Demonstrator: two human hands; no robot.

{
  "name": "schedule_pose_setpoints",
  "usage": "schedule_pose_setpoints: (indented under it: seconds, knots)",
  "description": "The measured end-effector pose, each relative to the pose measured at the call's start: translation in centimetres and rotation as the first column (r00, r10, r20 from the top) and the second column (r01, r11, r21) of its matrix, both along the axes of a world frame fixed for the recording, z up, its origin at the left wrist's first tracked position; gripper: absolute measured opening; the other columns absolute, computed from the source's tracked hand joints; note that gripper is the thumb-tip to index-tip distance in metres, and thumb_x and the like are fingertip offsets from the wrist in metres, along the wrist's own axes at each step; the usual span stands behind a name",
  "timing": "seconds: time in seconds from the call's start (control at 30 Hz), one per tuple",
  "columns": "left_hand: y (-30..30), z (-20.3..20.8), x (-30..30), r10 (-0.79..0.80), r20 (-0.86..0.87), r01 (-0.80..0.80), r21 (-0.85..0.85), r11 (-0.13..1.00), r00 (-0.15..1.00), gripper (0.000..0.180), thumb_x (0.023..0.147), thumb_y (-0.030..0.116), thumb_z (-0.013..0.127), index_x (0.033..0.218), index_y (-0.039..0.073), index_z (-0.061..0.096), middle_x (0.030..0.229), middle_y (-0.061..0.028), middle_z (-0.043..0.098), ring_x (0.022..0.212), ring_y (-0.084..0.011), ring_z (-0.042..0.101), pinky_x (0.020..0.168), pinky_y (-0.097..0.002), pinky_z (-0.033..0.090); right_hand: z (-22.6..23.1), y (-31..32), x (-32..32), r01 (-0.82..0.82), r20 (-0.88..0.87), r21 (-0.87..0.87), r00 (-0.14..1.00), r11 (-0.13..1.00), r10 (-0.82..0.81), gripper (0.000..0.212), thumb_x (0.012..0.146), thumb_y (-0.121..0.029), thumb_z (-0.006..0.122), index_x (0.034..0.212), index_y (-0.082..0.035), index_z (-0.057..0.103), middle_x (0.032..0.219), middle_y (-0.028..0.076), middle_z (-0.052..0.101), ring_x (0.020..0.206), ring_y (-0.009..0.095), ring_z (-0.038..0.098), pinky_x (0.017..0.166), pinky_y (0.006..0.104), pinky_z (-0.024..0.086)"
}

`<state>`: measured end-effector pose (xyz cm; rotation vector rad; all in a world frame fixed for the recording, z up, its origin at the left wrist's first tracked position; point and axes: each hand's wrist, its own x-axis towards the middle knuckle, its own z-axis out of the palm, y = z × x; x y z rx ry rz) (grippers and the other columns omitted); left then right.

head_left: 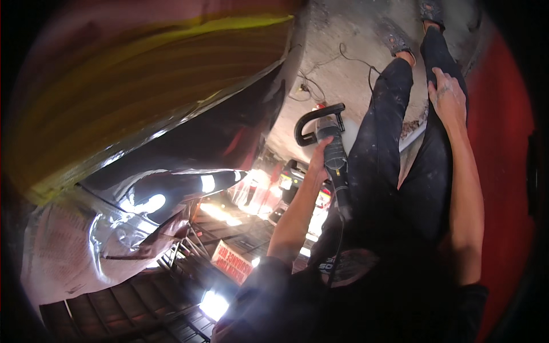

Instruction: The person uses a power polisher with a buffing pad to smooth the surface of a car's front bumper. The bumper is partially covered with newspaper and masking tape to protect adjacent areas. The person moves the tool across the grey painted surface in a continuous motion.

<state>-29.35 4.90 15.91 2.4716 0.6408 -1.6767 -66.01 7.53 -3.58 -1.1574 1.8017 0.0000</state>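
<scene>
Polisher (330, 150), black, loop-handled, cord trailing, clamped at its body in left hand (318, 162) beside glossy dark car panel (189, 143); right hand (448, 98), beyond polisher, open on thigh; firmer two-handed grip likely steadies it.

I am looking into a vehicle body workshop. A glossy dark curved car panel (189, 143) fills the left, partly masked with yellow tape and sheets of newspaper (63, 251), and it mirrors bright shop lights. Beyond it lies a rough grey concrete floor (343, 74) with loose thin cables (320, 74). A black corded power tool with a loop handle (329, 140) hangs there.
</scene>
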Motion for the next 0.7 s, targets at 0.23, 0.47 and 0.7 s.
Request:
schedule_pose_setpoints:
  seconds: [0.23,0.47,0.7]
  knots:
    - [-0.2,0.2,0.5,-0.028,-0.030,0.027,-0.021,0.999,0.999,0.025,0.092,0.030,0.070,0.102,0.008,0.063,0.076,-0.0034,0.064,0.063,-0.0180,0.065,0.060,-0.0334,0.057,0.5,0.7,1.2,0.007,0.000,-0.125,1.000,0.992,-0.007,0.035,0.092,-0.016,0.067,0.125,-0.006,0.061,0.102,0.016,0.067,0.095,0.036,0.065,0.079,0.0484,0.054]
    - [-1.4,0.4,-0.6,-0.011,-0.025,0.010,-0.015,1.000,1.000,0.022,0.093,0.030,0.070,0.099,0.009,0.063,0.075,-0.0024,0.064,0.061,-0.0168,0.065,0.058,-0.0324,0.057,0.9,-1.0,0.8,0.004,0.033,-0.026,0.999,1.000,-0.003,0.032,0.093,-0.014,0.065,0.124,-0.004,0.062,0.103,0.017,0.067,0.095,0.037,0.066,0.081,0.0486,0.054]
    - [-2.5,0.2,-1.9,-0.011,0.025,0.011,0.021,1.000,1.000,0.021,0.095,0.028,0.068,0.096,0.008,0.063,0.073,-0.0040,0.065,0.058,-0.0181,0.065,0.055,-0.0331,0.057,2.0,-3.1,0.1,-0.012,0.091,0.122,0.996,0.992,0.001,0.034,0.095,-0.014,0.062,0.128,-0.007,0.061,0.113,0.019,0.068,0.107,0.038,0.064,0.089,0.0484,0.052]
